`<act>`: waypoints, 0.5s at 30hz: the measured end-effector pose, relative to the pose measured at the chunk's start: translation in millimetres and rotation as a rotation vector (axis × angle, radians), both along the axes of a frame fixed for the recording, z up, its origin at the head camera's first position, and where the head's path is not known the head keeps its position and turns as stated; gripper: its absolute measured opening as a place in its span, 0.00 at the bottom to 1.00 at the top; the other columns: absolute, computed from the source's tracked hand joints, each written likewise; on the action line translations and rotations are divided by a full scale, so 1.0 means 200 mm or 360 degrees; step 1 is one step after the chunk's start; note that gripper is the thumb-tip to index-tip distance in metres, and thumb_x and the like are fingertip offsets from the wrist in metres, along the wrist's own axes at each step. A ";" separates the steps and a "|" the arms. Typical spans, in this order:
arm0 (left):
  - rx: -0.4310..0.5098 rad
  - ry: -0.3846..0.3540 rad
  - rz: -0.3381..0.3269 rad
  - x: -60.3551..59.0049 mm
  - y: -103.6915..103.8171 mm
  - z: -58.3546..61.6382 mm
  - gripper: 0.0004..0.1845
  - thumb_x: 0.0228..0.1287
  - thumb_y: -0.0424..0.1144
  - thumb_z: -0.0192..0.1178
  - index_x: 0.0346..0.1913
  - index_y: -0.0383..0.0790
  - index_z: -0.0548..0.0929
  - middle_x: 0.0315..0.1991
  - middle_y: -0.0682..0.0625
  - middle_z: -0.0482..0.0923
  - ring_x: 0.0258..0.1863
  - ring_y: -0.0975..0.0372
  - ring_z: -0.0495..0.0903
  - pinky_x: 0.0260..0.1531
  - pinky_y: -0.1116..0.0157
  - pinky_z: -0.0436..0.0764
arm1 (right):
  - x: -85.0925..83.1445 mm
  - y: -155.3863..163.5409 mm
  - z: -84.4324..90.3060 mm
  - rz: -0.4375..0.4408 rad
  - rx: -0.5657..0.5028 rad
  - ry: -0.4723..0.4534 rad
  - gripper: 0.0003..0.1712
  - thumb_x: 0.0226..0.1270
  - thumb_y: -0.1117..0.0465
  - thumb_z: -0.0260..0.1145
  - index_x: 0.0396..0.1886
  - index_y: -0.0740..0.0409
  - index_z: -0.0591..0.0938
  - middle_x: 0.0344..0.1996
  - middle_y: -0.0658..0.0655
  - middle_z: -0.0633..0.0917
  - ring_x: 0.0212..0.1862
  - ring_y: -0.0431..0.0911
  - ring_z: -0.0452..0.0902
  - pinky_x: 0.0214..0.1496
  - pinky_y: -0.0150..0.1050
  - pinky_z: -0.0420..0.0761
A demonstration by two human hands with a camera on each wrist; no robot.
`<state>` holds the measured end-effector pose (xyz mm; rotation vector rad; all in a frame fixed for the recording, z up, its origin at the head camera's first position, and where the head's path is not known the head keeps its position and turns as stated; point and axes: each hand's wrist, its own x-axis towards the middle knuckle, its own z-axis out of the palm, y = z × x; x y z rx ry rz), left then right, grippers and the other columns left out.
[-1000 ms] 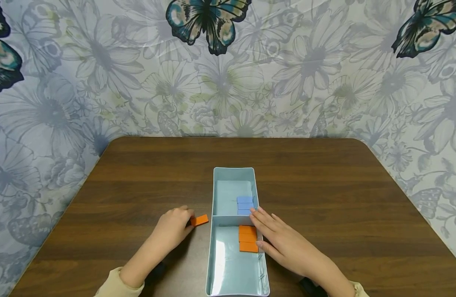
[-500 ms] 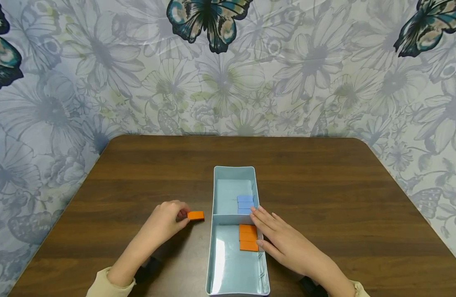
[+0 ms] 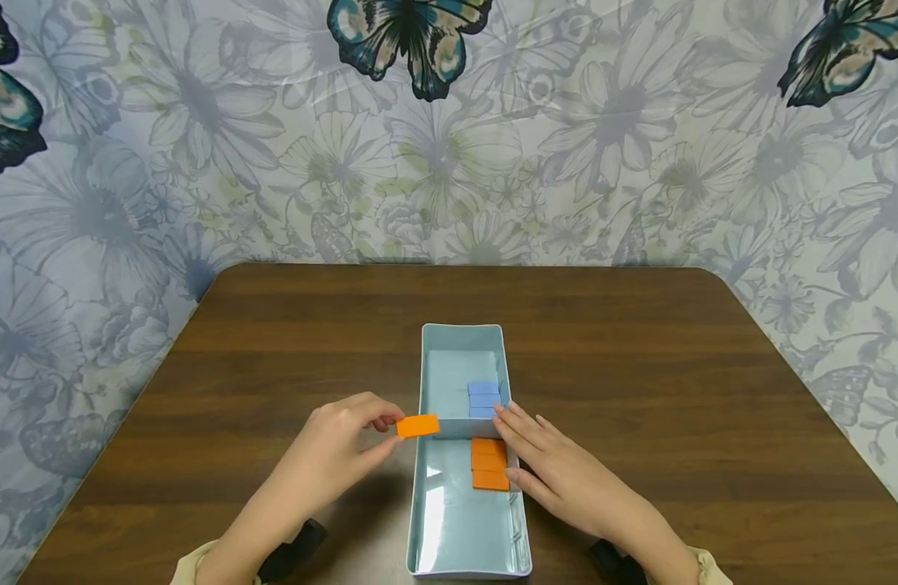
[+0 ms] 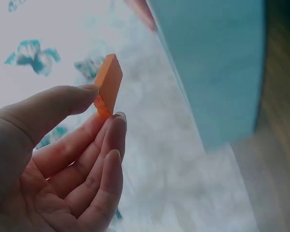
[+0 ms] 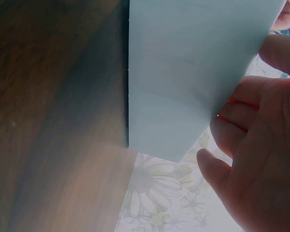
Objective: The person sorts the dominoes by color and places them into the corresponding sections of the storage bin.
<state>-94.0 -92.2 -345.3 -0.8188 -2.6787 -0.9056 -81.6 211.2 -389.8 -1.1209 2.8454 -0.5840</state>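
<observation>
My left hand [image 3: 346, 439] pinches an orange domino-like block [image 3: 418, 425] by one end, between thumb and fingertips. The block's far end overlaps the left rim of a pale blue two-part tray [image 3: 463, 528] in the head view. The left wrist view shows the same orange block [image 4: 109, 84] held up beside the tray's outer wall [image 4: 212, 63]. My right hand [image 3: 566, 471] rests on the tray's right rim with its fingers fairly straight. Several orange blocks [image 3: 488, 465] lie against the right wall in the near compartment. Several blue blocks [image 3: 483, 398] lie in the far compartment.
A divider [image 3: 456, 428] separates the tray's two compartments. The tray stands on a brown wooden table [image 3: 310, 325], lengthwise away from me. Behind the table's far edge hangs a floral cloth [image 3: 449, 179] with butterflies.
My left hand has lifted the orange block off the table and carried it right, to the tray's left rim. The right hand stays at the right rim.
</observation>
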 end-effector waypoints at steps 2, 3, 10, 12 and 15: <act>0.0005 -0.0007 -0.0090 0.01 0.05 0.01 0.11 0.47 0.31 0.72 0.36 0.41 0.84 0.32 0.57 0.79 0.30 0.67 0.75 0.31 0.69 0.78 | 0.00 0.00 0.00 0.0001 -0.0003 -0.0002 0.33 0.74 0.47 0.49 0.72 0.57 0.58 0.72 0.50 0.52 0.71 0.45 0.41 0.67 0.47 0.50; 0.0003 -0.0016 -0.0123 0.02 0.07 0.01 0.11 0.48 0.32 0.72 0.36 0.41 0.84 0.32 0.56 0.79 0.30 0.67 0.76 0.31 0.70 0.78 | 0.00 0.00 0.00 0.0002 -0.0006 -0.0003 0.33 0.73 0.48 0.50 0.72 0.57 0.58 0.72 0.50 0.51 0.71 0.45 0.41 0.66 0.48 0.51; -0.0056 -0.0064 -0.0239 0.04 0.17 -0.01 0.09 0.50 0.35 0.71 0.35 0.40 0.84 0.31 0.57 0.79 0.29 0.66 0.76 0.30 0.72 0.76 | -0.01 0.00 0.00 0.0004 -0.0024 -0.0030 0.33 0.72 0.51 0.54 0.71 0.59 0.60 0.72 0.48 0.50 0.71 0.45 0.42 0.65 0.52 0.53; -0.0067 -0.0089 -0.0270 0.04 0.19 -0.02 0.09 0.51 0.35 0.71 0.36 0.40 0.84 0.31 0.56 0.79 0.29 0.65 0.76 0.31 0.72 0.76 | -0.01 0.00 0.00 0.0003 -0.0024 -0.0033 0.33 0.72 0.51 0.55 0.71 0.59 0.60 0.72 0.48 0.51 0.71 0.45 0.41 0.65 0.52 0.53; -0.0119 -0.0130 -0.0303 0.05 0.22 -0.04 0.08 0.52 0.36 0.70 0.36 0.40 0.85 0.31 0.56 0.80 0.30 0.66 0.76 0.31 0.72 0.76 | 0.00 0.00 0.00 0.0009 -0.0023 -0.0021 0.33 0.72 0.51 0.53 0.71 0.59 0.60 0.72 0.49 0.51 0.71 0.45 0.41 0.65 0.51 0.53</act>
